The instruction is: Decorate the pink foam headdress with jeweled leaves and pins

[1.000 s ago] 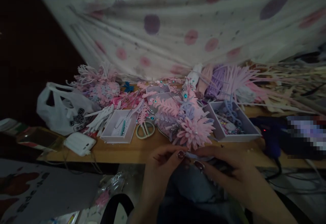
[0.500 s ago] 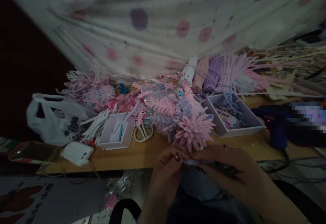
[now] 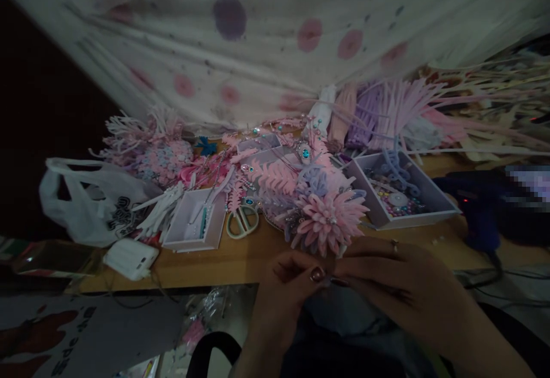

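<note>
Both hands met at the near edge of the bench (image 3: 206, 263), just below the pink foam flower (image 3: 329, 223). The left hand (image 3: 292, 278) had its fingers curled, thumb and forefinger pinched shut on something small at the flower's base; what was pinched could not be made out in the dim light. The right hand (image 3: 395, 286), a ring on one finger, lay with fingers closed in against the same spot, fingertips touching the left hand's.

The flower stood at the front of a heap of pink feathery foam pieces (image 3: 275, 177) with teal gems. Scissors (image 3: 243, 220) lay just left of the flower, beside an open white tray (image 3: 193, 226). A second tray of beads (image 3: 399, 197) sat to the right, close behind the right hand. A dark blue glue gun (image 3: 476, 217) lay further right, its cord trailing off the edge. A white plastic bag (image 3: 90, 200) and a white power bank (image 3: 131, 258) sat at the far left. Spotted cloth (image 3: 275, 40) hung behind.
</note>
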{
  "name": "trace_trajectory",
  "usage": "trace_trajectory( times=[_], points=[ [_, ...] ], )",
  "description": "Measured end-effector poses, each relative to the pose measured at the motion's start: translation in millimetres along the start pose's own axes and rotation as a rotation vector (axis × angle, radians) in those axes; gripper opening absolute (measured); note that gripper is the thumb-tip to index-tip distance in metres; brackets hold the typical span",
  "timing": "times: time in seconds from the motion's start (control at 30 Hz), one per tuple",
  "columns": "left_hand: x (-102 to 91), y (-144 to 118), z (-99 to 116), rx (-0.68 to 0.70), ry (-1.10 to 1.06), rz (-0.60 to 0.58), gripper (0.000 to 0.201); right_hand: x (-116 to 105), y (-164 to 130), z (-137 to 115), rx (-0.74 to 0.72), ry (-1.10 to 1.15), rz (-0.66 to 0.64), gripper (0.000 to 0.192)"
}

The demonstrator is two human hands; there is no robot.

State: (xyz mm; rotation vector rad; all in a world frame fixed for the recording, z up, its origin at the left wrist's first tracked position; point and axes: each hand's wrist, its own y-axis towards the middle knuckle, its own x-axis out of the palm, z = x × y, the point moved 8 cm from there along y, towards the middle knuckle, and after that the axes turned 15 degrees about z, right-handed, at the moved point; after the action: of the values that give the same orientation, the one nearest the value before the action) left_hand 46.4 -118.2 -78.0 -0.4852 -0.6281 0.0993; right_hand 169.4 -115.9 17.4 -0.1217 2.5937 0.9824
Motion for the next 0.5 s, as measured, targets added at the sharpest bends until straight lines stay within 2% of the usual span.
trace_trajectory(
  times=[0.1, 0.17, 0.23, 0.3, 0.37, 0.5],
  points=[
    [-12.7, -3, 21, 0.345, 0.258, 0.219, 0.011, 1, -2, 7, -0.013, -0.109, -0.005, 0.022],
    [-11.3, -14, 38, 0.629, 0.482, 0.314, 0.004, 3, -2, 9, -0.037, -0.167, -0.012, 0.023],
    [0.3, -30, 52, 0.936, 0.69, 0.324, 0.015, 4, -1, 10, -0.053, -0.194, -0.019, 0.024],
    [15.0, -43, 58, 1.183, 0.855, 0.266, 0.021, 5, 0, 12, -0.033, -0.183, -0.033, 0.025],
    [24.3, -49, 57, 1.313, 0.949, 0.2, 0.022, 5, 0, 16, 0.021, -0.161, -0.049, 0.026],
    [27.8, -49, 52, 1.373, 1.002, 0.149, 0.024, 3, 0, 21, 0.092, -0.15, -0.065, 0.026]
  ],
)
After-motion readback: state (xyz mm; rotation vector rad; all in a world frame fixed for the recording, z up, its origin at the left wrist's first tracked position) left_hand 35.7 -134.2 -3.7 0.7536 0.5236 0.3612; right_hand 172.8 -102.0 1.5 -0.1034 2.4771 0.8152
